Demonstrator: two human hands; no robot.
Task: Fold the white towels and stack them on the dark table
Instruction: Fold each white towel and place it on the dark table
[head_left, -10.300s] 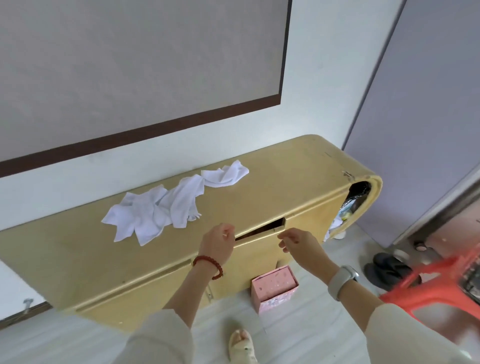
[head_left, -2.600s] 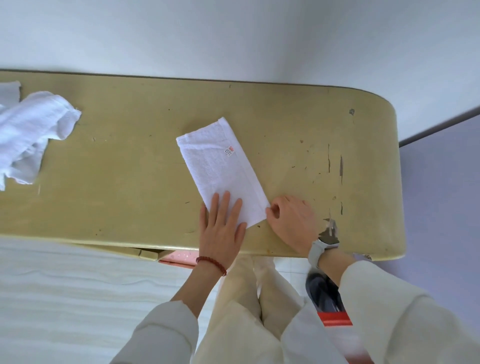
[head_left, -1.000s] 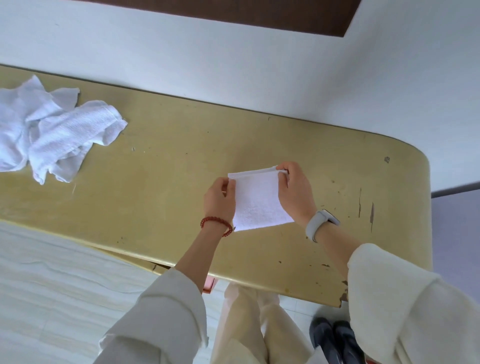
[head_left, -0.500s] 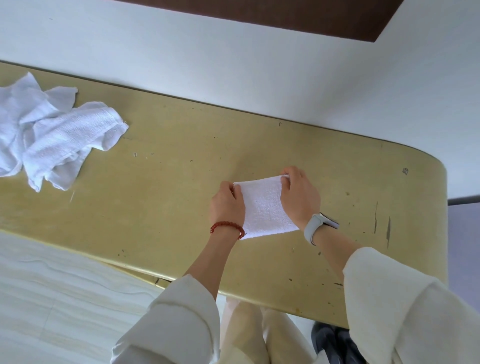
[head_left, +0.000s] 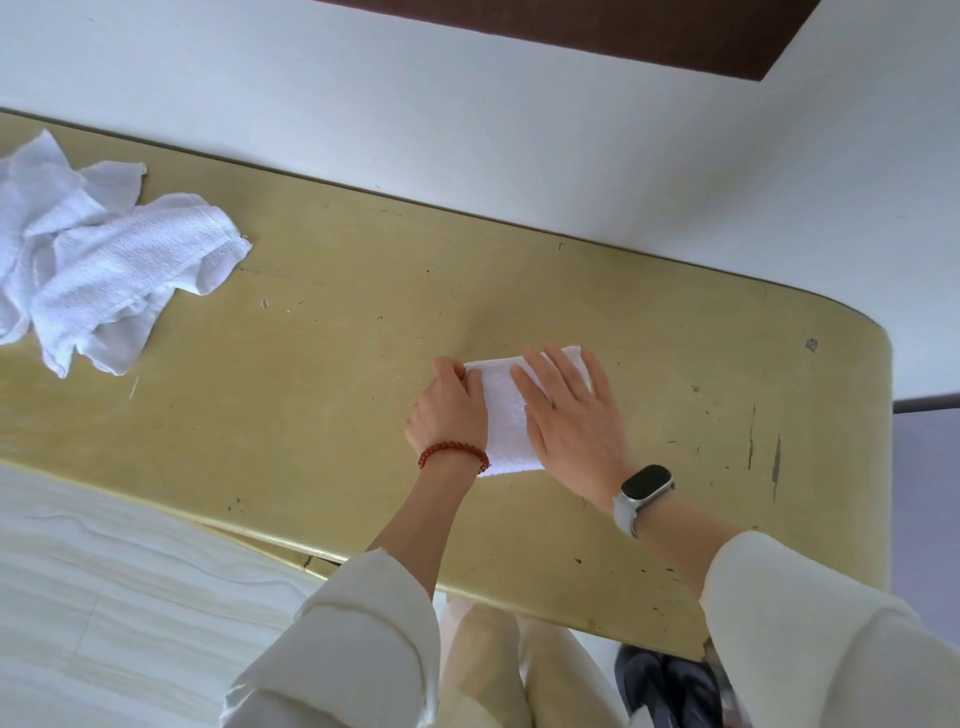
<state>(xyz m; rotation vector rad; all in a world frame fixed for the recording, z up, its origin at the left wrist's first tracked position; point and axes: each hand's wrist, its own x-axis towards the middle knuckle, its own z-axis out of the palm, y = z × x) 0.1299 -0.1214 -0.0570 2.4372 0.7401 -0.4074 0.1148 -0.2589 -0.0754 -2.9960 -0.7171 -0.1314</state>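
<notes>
My sleeves (head_left: 363, 639), cream, nearest. My left hand (head_left: 449, 415), red bead bracelet (head_left: 453, 453) at the wrist: fingers curled at the left edge of the folded towel (head_left: 506, 421); whether they pinch it I cannot tell. My right hand (head_left: 569, 421), watch (head_left: 644, 488) on the wrist: fingers straight, spread, pressing flat on the towel. Folded towel: lying on the yellowish table (head_left: 322, 374), between both hands. Unfolded white towels (head_left: 98, 260): crumpled heap, far left of the table, well apart. White wall (head_left: 467, 114) beyond.

The towels (head_left: 93, 260) at upper left were white, the table (head_left: 337, 364) olive-yellow, the bracelet (head_left: 453, 453) red-beaded, and the sleeves (head_left: 337, 649) cream.
</notes>
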